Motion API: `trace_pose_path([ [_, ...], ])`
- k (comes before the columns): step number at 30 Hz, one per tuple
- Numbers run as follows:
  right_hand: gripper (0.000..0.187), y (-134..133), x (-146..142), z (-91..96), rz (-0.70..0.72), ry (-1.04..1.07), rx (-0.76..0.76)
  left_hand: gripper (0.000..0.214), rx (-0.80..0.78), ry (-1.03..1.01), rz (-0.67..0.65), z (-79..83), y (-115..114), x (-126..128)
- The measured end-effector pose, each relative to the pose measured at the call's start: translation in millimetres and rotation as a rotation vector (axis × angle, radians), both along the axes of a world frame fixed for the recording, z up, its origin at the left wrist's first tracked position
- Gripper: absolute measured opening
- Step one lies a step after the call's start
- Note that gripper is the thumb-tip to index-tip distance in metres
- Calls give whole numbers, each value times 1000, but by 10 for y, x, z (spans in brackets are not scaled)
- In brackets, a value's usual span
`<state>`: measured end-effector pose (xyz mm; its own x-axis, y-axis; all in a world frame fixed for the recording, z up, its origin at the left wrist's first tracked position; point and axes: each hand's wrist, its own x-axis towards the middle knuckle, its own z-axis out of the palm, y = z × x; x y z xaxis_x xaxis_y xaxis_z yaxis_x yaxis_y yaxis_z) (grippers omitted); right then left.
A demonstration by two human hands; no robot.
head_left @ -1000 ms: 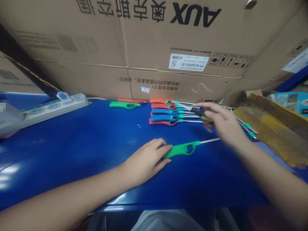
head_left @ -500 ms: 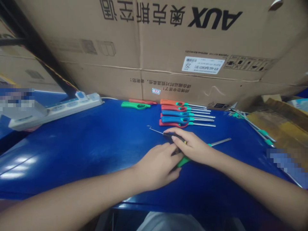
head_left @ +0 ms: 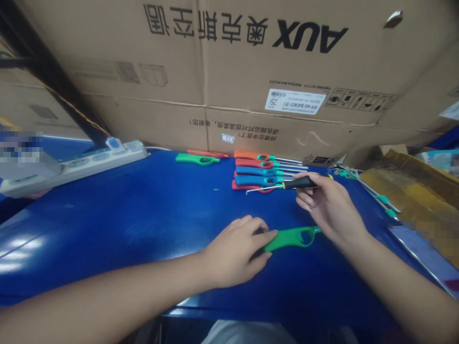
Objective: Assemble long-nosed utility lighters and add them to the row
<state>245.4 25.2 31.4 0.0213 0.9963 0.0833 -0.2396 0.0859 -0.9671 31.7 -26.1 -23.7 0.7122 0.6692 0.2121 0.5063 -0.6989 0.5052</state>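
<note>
My left hand (head_left: 240, 251) grips the handle end of a green long-necked lighter (head_left: 287, 239) on the blue table. The lighter's trigger loop points right, and most of its metal neck is hidden behind my right wrist. My right hand (head_left: 332, 200) holds a black-handled hook pick (head_left: 301, 183) with a thin shaft and a small bent tip. It is raised above the lighter, its shaft crossing the view of the row of lighters behind. A tiny pale piece (head_left: 215, 189) lies on the table left of the tip, too small to name.
Several red, orange and blue lighters (head_left: 253, 170) lie in a row at the back. A green lighter body (head_left: 195, 159) and a red part are left of them. A white power strip (head_left: 79, 165) stands at left, a large carton (head_left: 229, 67) behind, a yellowish bag (head_left: 423, 186) at right.
My right hand has lifted the hook pick off the green lighter and moved right and away, uncovering the lighter's trigger loop. My left hand keeps its hold. The view has shifted slightly.
</note>
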Motion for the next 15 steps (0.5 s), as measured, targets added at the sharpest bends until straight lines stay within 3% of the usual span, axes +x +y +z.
trace_pose_path([
  [7,36,149,89,-78,-27,218,-159,40,-93,-131,63,-35,82,-7],
  [15,40,102,119,-46,-1,189,-186,31,-371,-544,259,28,121,-6],
])
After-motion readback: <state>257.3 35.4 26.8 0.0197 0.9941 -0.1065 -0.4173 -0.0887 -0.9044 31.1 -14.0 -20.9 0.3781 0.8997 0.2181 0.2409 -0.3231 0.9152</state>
